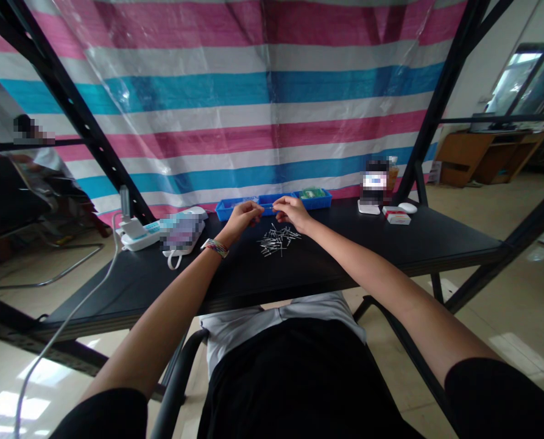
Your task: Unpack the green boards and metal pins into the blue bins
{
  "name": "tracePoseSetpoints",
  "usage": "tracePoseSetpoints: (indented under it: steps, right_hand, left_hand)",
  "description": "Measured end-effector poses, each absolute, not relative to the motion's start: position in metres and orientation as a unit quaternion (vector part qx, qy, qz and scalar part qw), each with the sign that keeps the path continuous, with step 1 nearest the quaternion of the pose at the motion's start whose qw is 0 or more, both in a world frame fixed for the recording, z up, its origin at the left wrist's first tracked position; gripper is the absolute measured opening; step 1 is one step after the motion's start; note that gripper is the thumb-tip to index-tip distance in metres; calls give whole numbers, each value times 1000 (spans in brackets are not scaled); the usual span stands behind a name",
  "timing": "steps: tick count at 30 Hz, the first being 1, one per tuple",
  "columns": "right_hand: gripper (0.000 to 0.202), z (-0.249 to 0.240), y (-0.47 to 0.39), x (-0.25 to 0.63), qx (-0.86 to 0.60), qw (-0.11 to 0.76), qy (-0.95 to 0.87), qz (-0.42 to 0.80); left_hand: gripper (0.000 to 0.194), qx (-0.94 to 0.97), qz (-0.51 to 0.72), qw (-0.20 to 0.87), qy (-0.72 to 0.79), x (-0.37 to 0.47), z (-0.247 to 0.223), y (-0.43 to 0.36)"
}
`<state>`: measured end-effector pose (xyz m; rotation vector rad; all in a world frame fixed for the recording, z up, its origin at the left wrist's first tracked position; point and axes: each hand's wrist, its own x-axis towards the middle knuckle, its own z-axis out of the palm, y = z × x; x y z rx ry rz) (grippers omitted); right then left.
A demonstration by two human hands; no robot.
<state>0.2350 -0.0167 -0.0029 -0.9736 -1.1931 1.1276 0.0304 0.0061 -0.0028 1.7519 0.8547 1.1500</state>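
Over the black table, my left hand (247,218) and my right hand (292,212) are close together, fingertips pinched and facing each other. A thin, light-coloured pin (268,208) seems to span the small gap between them, though it is too small to make out well. Just below my hands lies a loose pile of thin silvery metal pins (278,239), possibly rivets. Behind my fingers stands a blue divided tray (226,211). Its right compartment holds green packets (312,193), and something clear lies in the left one. My hands partly hide the middle compartment.
At left on the black table (326,262) are a white power strip (137,239) with a cable and a pouch (184,238). At right stand a phone on a white stand (369,208), a small box (396,215) and a white mouse-like object (407,208). A striped sheet (272,91) hangs behind.
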Motion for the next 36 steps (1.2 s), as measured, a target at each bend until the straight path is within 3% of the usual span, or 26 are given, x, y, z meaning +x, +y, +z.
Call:
tracePoseSetpoints:
  steps: [10, 24, 27, 31, 36]
  right_hand:
    - [12, -3, -20, 235, -410, 590, -527, 454]
    - [16, -2, -22, 233, -427, 577, -531, 450]
    - [11, 1, -12, 238, -424, 596, -560, 388]
    - [4, 15, 11, 255, -457, 641, -577, 218]
    - [11, 28, 39, 270, -497, 594, -632, 22]
  left_hand:
    - [43, 692, 453, 432, 361, 30, -7, 12]
    - [38, 697, 462, 416, 358, 30, -7, 11]
    - [37, 687, 471, 419, 361, 32, -3, 5]
    - [33, 692, 471, 418, 354, 34, 5, -2]
    - [26, 758, 454, 351, 310, 47, 13, -17]
